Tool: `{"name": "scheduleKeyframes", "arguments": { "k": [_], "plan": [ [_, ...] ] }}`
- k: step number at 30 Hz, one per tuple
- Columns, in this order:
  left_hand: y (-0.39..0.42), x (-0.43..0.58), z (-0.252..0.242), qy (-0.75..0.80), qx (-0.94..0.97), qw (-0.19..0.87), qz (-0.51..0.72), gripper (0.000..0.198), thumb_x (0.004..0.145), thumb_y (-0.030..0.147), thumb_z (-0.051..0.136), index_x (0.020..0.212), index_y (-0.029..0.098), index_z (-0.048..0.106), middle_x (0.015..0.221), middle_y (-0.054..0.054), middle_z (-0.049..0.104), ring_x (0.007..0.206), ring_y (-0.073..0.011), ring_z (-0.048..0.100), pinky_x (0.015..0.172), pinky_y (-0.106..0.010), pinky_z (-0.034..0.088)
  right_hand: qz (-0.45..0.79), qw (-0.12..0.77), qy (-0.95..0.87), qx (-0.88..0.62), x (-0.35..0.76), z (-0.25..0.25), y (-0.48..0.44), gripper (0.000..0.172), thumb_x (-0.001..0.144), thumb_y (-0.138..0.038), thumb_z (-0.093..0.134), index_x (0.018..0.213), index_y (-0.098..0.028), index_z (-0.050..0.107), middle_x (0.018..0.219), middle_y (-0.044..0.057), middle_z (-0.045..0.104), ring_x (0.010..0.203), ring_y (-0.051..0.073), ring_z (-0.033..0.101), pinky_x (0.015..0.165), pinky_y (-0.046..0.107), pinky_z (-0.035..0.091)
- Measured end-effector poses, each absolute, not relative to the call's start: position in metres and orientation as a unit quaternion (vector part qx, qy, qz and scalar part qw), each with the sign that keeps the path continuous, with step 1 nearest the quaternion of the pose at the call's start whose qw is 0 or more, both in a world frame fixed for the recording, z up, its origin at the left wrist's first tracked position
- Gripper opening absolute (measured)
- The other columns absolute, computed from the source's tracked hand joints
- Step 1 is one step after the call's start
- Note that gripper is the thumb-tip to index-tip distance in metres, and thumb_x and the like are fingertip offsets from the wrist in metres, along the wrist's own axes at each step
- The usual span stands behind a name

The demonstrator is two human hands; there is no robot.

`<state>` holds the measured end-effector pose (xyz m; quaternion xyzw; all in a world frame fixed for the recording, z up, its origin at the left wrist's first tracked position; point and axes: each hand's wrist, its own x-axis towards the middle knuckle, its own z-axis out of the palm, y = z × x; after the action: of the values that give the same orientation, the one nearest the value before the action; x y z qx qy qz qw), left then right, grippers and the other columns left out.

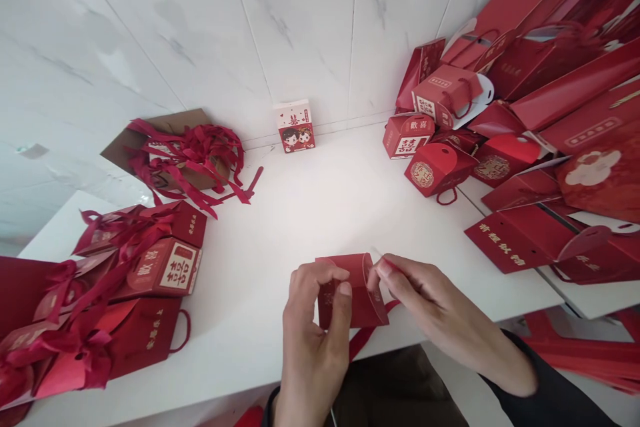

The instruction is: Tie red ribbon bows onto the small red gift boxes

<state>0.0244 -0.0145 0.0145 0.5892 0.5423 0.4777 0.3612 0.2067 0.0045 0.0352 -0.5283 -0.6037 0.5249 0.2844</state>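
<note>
A small red gift box (361, 297) with faint lettering is near the table's front edge. My left hand (320, 320) grips its left side, thumb and fingers closed on the lid. At its right upper corner, my right hand (425, 300) is closed in a pinch. A bit of red and a small pale tip show at those fingers, but I cannot make out what they hold. A dark red ribbon (361, 341) trails from beneath the box, and a short red piece shows near my right wrist side.
On the left stand several ribbon-tied red boxes (145, 333). Behind them, a brown carton (117, 147) overflows with red ribbons (200, 157). A red-and-white box (296, 127) stands by the tiled wall. Untied red boxes (440, 170) pile up on the right of the white table (310, 207).
</note>
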Motion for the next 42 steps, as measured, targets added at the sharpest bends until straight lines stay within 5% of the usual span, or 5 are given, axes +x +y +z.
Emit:
{"name": "scheduleKeyframes", "arguments": {
  "k": [5, 16, 33, 38, 42],
  "plan": [
    [-0.019, 0.027, 0.011, 0.561, 0.653, 0.305, 0.407, 0.011, 0.096, 0.032, 0.062, 0.104, 0.03, 0.07, 0.12, -0.006, 0.06, 0.115, -0.0241, 0.06, 0.086, -0.036, 0.056, 0.582, 0.278, -0.572, -0.508, 0.205, 0.028, 0.008, 0.05, 0.107, -0.058, 0.038, 0.075, -0.023, 0.052, 0.07, -0.003, 0.051, 0.067, 0.016, 0.048, 0.067, 0.03, 0.038],
    [-0.02, 0.032, 0.008, 0.591, 0.626, 0.293, 0.417, 0.011, 0.095, 0.033, 0.063, 0.096, 0.029, 0.073, 0.119, -0.007, 0.062, 0.11, -0.0256, 0.063, 0.08, -0.038, 0.06, 0.563, 0.247, -0.57, -0.545, 0.212, 0.045, 0.0, 0.051, 0.106, -0.065, 0.023, 0.086, -0.027, 0.05, 0.075, -0.003, 0.044, 0.071, 0.018, 0.043, 0.07, 0.031, 0.037],
    [-0.026, 0.033, 0.011, 0.582, 0.634, 0.305, 0.408, 0.023, 0.097, 0.033, 0.061, 0.116, 0.029, 0.072, 0.128, -0.01, 0.061, 0.121, -0.0284, 0.058, 0.095, -0.047, 0.056, 0.552, 0.23, -0.592, -0.541, 0.211, 0.039, -0.001, 0.034, 0.105, -0.048, 0.05, 0.083, -0.023, 0.055, 0.072, -0.006, 0.044, 0.063, 0.012, 0.037, 0.059, 0.027, 0.032],
    [-0.025, 0.034, 0.011, 0.59, 0.601, 0.353, 0.409, 0.023, 0.099, 0.034, 0.054, 0.111, 0.028, 0.073, 0.131, -0.011, 0.059, 0.121, -0.029, 0.058, 0.073, -0.035, 0.061, 0.539, 0.225, -0.606, -0.54, 0.206, 0.036, 0.002, 0.038, 0.107, -0.052, 0.042, 0.087, -0.023, 0.058, 0.075, -0.005, 0.052, 0.066, 0.014, 0.043, 0.062, 0.028, 0.037],
    [-0.021, 0.034, 0.009, 0.597, 0.609, 0.327, 0.407, 0.015, 0.097, 0.031, 0.058, 0.097, 0.027, 0.072, 0.12, -0.009, 0.064, 0.109, -0.0263, 0.062, 0.078, -0.038, 0.058, 0.531, 0.214, -0.616, -0.541, 0.206, 0.035, 0.002, 0.041, 0.107, -0.055, 0.04, 0.086, -0.024, 0.057, 0.073, -0.005, 0.051, 0.063, 0.014, 0.043, 0.06, 0.029, 0.037]
  ]
}}
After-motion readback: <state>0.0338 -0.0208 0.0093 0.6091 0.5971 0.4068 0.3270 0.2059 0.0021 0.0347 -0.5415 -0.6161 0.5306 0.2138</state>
